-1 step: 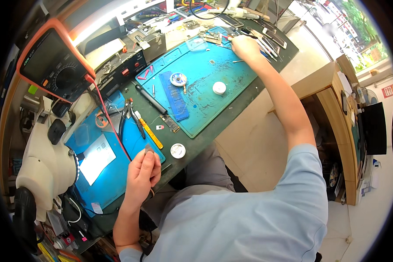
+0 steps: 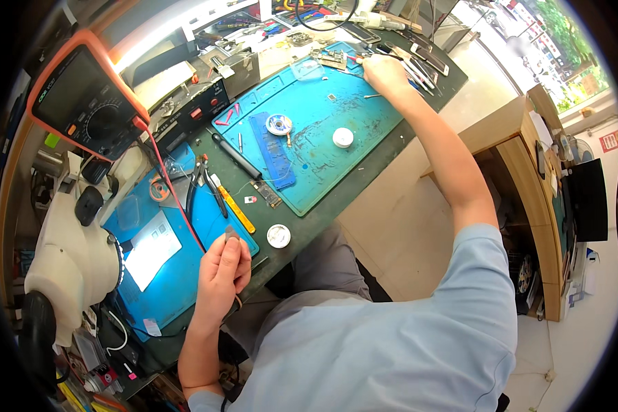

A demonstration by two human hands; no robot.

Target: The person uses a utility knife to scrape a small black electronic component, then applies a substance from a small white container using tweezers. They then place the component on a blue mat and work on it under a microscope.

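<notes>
Left hand [image 2: 223, 271] sits at the workbench's near edge, fingers pinched shut on one small grey chip [image 2: 231, 233] over the smaller blue mat [image 2: 178, 275]. Right hand [image 2: 386, 74] reaches to the far edge, fingers curled among the tweezers [image 2: 419, 69]; can't tell if it's gripping any. Two solder reels [image 2: 279, 236] and one white round tin [image 2: 342, 137] sit between them.

The single head view looks steeply down from above the seated person onto the blue mat [image 2: 323, 137], close overhead; its fisheye bends the bench edges around that mat toward the rim.
</notes>
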